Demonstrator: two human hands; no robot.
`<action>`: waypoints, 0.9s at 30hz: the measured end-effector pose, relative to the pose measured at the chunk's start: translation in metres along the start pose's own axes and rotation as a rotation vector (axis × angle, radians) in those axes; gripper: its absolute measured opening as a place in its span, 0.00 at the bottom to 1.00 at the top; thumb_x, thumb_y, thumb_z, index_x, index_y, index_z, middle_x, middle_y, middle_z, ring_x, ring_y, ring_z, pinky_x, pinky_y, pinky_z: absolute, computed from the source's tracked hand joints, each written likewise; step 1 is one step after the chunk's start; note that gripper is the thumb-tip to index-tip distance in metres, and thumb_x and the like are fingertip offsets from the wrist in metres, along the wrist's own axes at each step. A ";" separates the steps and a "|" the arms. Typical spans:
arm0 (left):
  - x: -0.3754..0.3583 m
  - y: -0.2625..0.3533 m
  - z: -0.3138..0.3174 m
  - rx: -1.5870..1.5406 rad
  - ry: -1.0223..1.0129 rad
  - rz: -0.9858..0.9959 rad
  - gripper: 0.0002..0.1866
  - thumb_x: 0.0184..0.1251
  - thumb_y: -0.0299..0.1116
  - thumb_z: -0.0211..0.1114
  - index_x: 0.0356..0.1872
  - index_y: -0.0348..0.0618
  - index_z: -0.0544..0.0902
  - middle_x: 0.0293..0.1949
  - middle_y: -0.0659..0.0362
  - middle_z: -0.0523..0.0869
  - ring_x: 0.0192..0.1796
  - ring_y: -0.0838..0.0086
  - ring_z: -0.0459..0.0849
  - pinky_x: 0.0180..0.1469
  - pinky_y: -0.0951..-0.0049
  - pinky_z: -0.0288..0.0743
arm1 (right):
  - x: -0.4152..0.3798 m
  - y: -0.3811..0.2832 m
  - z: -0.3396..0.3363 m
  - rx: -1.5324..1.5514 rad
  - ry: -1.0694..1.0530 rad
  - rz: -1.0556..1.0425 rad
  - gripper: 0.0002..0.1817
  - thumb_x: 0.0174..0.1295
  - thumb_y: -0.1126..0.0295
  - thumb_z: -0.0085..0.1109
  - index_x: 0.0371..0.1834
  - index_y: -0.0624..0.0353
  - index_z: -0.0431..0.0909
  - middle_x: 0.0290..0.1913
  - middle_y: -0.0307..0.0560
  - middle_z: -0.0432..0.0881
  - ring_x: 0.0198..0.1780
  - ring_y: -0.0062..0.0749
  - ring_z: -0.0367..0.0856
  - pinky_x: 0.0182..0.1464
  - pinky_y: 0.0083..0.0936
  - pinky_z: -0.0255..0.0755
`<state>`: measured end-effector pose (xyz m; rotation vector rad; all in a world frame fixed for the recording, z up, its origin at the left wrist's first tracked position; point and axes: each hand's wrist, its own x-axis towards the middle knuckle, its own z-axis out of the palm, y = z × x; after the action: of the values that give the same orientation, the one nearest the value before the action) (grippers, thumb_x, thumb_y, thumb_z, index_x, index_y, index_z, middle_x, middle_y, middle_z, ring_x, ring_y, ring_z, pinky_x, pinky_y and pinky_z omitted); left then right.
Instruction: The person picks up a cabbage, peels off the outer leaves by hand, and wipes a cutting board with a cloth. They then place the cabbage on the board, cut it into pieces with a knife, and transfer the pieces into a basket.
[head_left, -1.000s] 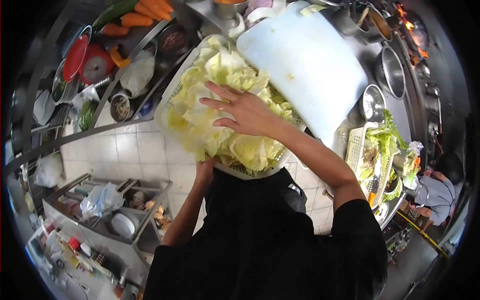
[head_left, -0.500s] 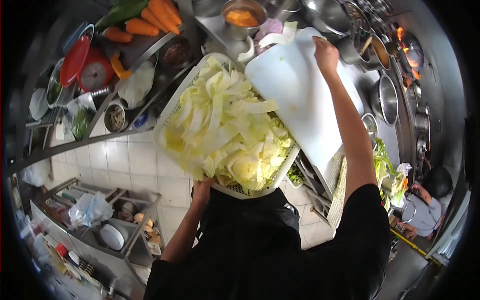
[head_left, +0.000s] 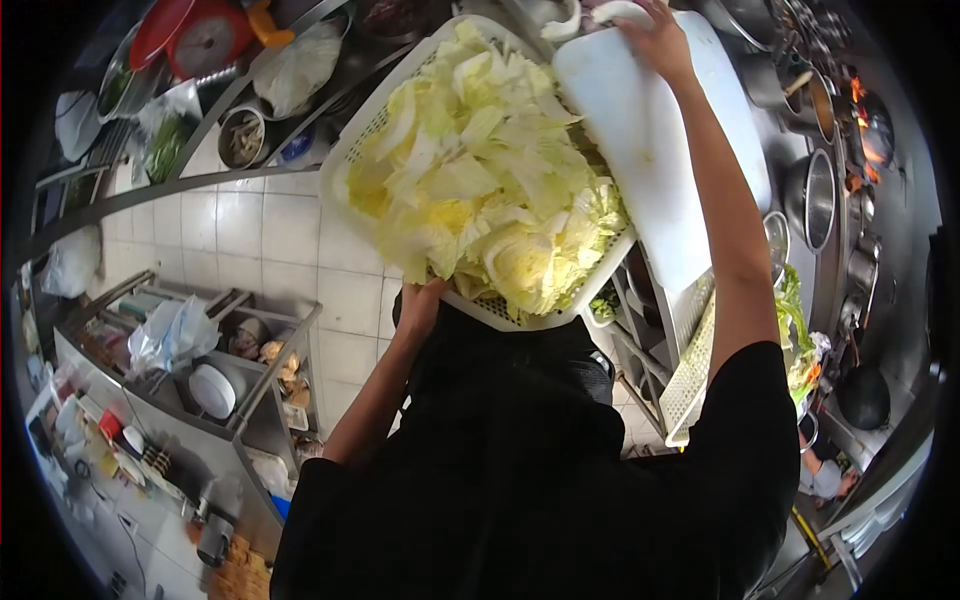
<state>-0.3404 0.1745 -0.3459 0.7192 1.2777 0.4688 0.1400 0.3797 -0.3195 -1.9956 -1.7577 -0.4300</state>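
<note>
A white perforated basket (head_left: 345, 200) piled with cut napa cabbage (head_left: 480, 170) rests in front of my body, tilted in view. My left hand (head_left: 424, 302) is closed around its near left rim, with the fingers partly hidden beneath cabbage leaves. To the right of the basket lies a white cutting board (head_left: 665, 150). My right hand (head_left: 660, 42) reaches over the board's far edge, its fingers closed on a pale cabbage strip (head_left: 622, 12). Another curved white piece (head_left: 562, 25) lies just left of it.
Lit burners (head_left: 866, 130) and metal pots line the right side, with a colander bowl (head_left: 808, 200) nearer. A red scale (head_left: 205, 42) stands at upper left. Behind me on the left is a shelf unit (head_left: 240, 400). Part of another person (head_left: 825, 478) shows at lower right.
My right hand has moved left along the board's far edge to the pale cabbage strip. My left hand stays on the basket rim. The view has tilted down, shifting the basket and board upward.
</note>
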 end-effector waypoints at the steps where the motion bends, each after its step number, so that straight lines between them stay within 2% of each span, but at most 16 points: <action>1: -0.002 0.003 0.003 -0.027 0.014 -0.025 0.16 0.54 0.22 0.57 0.46 0.31 0.76 0.41 0.57 0.80 0.43 0.72 0.78 0.46 0.74 0.70 | 0.000 -0.006 -0.001 0.048 0.003 0.050 0.26 0.57 0.63 0.62 0.57 0.60 0.71 0.56 0.55 0.74 0.56 0.50 0.73 0.58 0.34 0.67; 3: -0.006 0.013 0.005 0.010 0.012 -0.034 0.16 0.54 0.21 0.57 0.46 0.31 0.75 0.41 0.57 0.80 0.43 0.72 0.78 0.46 0.74 0.70 | -0.002 -0.016 -0.009 0.131 0.010 0.147 0.23 0.54 0.59 0.65 0.52 0.58 0.78 0.47 0.51 0.83 0.47 0.48 0.81 0.52 0.33 0.73; 4: -0.010 0.015 0.005 0.055 -0.001 -0.049 0.16 0.53 0.21 0.56 0.46 0.31 0.75 0.41 0.57 0.80 0.43 0.72 0.78 0.46 0.74 0.70 | -0.008 -0.024 -0.016 0.137 0.006 0.141 0.23 0.54 0.59 0.65 0.52 0.58 0.78 0.47 0.51 0.83 0.47 0.48 0.81 0.52 0.33 0.73; 6: -0.014 0.016 0.006 0.041 0.026 -0.016 0.17 0.53 0.21 0.56 0.46 0.31 0.75 0.41 0.57 0.80 0.43 0.72 0.78 0.47 0.73 0.70 | -0.024 -0.042 -0.040 0.261 0.065 0.243 0.17 0.57 0.66 0.63 0.49 0.58 0.80 0.44 0.49 0.84 0.44 0.44 0.84 0.50 0.31 0.74; 8: -0.017 0.019 0.010 0.023 0.053 0.019 0.17 0.53 0.21 0.56 0.46 0.31 0.75 0.41 0.57 0.80 0.44 0.71 0.78 0.47 0.73 0.70 | -0.040 -0.075 -0.070 0.393 0.088 0.248 0.14 0.58 0.77 0.57 0.48 0.57 0.81 0.46 0.48 0.84 0.46 0.37 0.84 0.51 0.28 0.74; 10: -0.021 0.024 0.013 -0.001 0.096 -0.041 0.17 0.52 0.21 0.56 0.47 0.31 0.75 0.41 0.56 0.80 0.44 0.72 0.78 0.47 0.73 0.70 | -0.064 -0.127 -0.113 0.429 0.073 0.229 0.12 0.59 0.74 0.55 0.46 0.57 0.82 0.46 0.44 0.84 0.49 0.35 0.82 0.54 0.25 0.71; 14: -0.024 0.030 0.016 -0.015 0.092 -0.019 0.18 0.52 0.21 0.55 0.48 0.31 0.75 0.41 0.56 0.81 0.44 0.71 0.78 0.47 0.73 0.71 | -0.112 -0.168 -0.121 0.668 -0.482 0.051 0.20 0.53 0.80 0.53 0.50 0.56 0.79 0.57 0.50 0.77 0.58 0.40 0.75 0.62 0.29 0.66; 15: -0.024 0.032 0.017 -0.012 0.071 0.043 0.19 0.52 0.21 0.55 0.48 0.31 0.74 0.41 0.56 0.81 0.44 0.71 0.79 0.47 0.73 0.71 | -0.108 -0.175 -0.128 0.670 -0.466 0.047 0.20 0.53 0.80 0.53 0.50 0.56 0.79 0.57 0.50 0.77 0.58 0.40 0.75 0.62 0.29 0.66; 17: -0.025 0.032 0.015 0.006 0.053 0.107 0.19 0.52 0.21 0.55 0.48 0.30 0.74 0.42 0.56 0.81 0.44 0.71 0.79 0.47 0.73 0.71 | -0.093 -0.196 -0.150 0.612 -0.751 -0.259 0.28 0.44 0.85 0.50 0.52 0.56 0.78 0.58 0.49 0.77 0.62 0.37 0.73 0.65 0.33 0.65; 18: -0.023 0.030 0.013 0.007 0.030 0.085 0.19 0.52 0.21 0.55 0.48 0.30 0.74 0.42 0.56 0.81 0.44 0.71 0.79 0.47 0.73 0.71 | -0.081 -0.203 -0.155 0.617 -0.737 -0.259 0.28 0.44 0.85 0.50 0.52 0.56 0.78 0.58 0.49 0.77 0.62 0.37 0.73 0.65 0.33 0.65; 20: -0.023 0.026 0.013 0.020 0.004 0.057 0.19 0.52 0.21 0.55 0.48 0.30 0.74 0.42 0.56 0.81 0.44 0.70 0.79 0.47 0.73 0.72 | -0.063 -0.215 -0.155 0.887 -0.672 -0.300 0.27 0.48 0.79 0.55 0.56 0.54 0.75 0.58 0.48 0.77 0.61 0.40 0.73 0.65 0.37 0.64; 21: -0.023 0.024 0.013 0.008 -0.012 0.073 0.19 0.52 0.21 0.55 0.48 0.30 0.75 0.42 0.56 0.81 0.44 0.70 0.79 0.47 0.73 0.72 | -0.055 -0.225 -0.142 0.801 -0.659 -0.162 0.21 0.52 0.69 0.61 0.53 0.56 0.78 0.51 0.50 0.80 0.52 0.44 0.78 0.56 0.37 0.70; 23: -0.018 0.015 0.011 0.017 -0.055 0.098 0.19 0.52 0.21 0.55 0.48 0.30 0.75 0.42 0.55 0.81 0.45 0.70 0.79 0.47 0.73 0.71 | -0.048 -0.251 -0.102 0.309 -0.615 -0.111 0.19 0.53 0.55 0.64 0.43 0.57 0.82 0.43 0.51 0.82 0.43 0.46 0.81 0.47 0.36 0.74; 25: 0.003 -0.021 -0.007 0.264 -0.137 0.224 0.18 0.52 0.21 0.55 0.47 0.30 0.76 0.42 0.55 0.81 0.45 0.71 0.79 0.48 0.72 0.71 | -0.052 -0.265 -0.076 0.343 -0.701 -0.193 0.21 0.51 0.49 0.64 0.31 0.59 0.83 0.37 0.54 0.83 0.37 0.47 0.83 0.41 0.37 0.76; 26: 0.017 -0.041 -0.018 0.352 -0.185 0.275 0.17 0.52 0.21 0.56 0.46 0.30 0.76 0.42 0.55 0.81 0.45 0.71 0.78 0.48 0.72 0.71 | -0.052 -0.282 -0.070 0.236 -0.780 -0.131 0.17 0.51 0.56 0.64 0.26 0.62 0.81 0.32 0.55 0.83 0.35 0.47 0.83 0.38 0.38 0.76; 27: 0.034 -0.072 -0.037 0.730 -0.127 0.443 0.15 0.53 0.22 0.56 0.44 0.31 0.77 0.42 0.54 0.81 0.45 0.71 0.78 0.47 0.72 0.71 | -0.059 -0.288 -0.065 0.302 -0.712 -0.097 0.11 0.49 0.65 0.61 0.23 0.64 0.81 0.27 0.56 0.82 0.33 0.47 0.83 0.35 0.39 0.76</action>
<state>-0.3734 0.1552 -0.4251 1.6401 1.1608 0.2922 -0.1490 0.3224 -0.2583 -1.9685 -2.1568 0.5673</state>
